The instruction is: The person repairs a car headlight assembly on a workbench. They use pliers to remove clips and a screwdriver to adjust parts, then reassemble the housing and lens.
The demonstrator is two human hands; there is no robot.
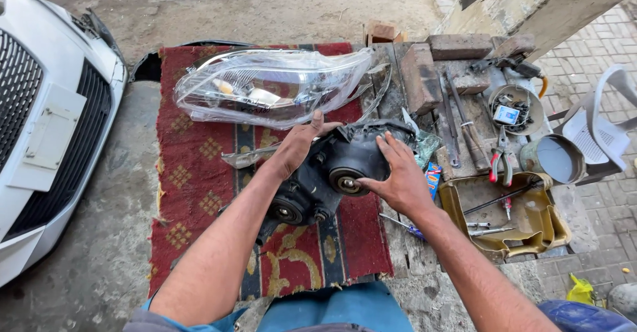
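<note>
Both hands, left hand (296,145) and right hand (396,176), fingers spread, gripping black headlight housing (332,176); small blue packet (432,178) just beside.

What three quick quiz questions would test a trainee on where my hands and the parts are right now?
1. True or false: both hands rest on the black headlight housing.
2. What lies just beyond the housing on the red rug?
3. The red-handled pliers lie: A) on the rug, B) on the wooden bench, C) in the yellow tray.

Key:
1. True: left hand and right hand both touch it.
2. The clear headlight lens.
3. B.
</note>
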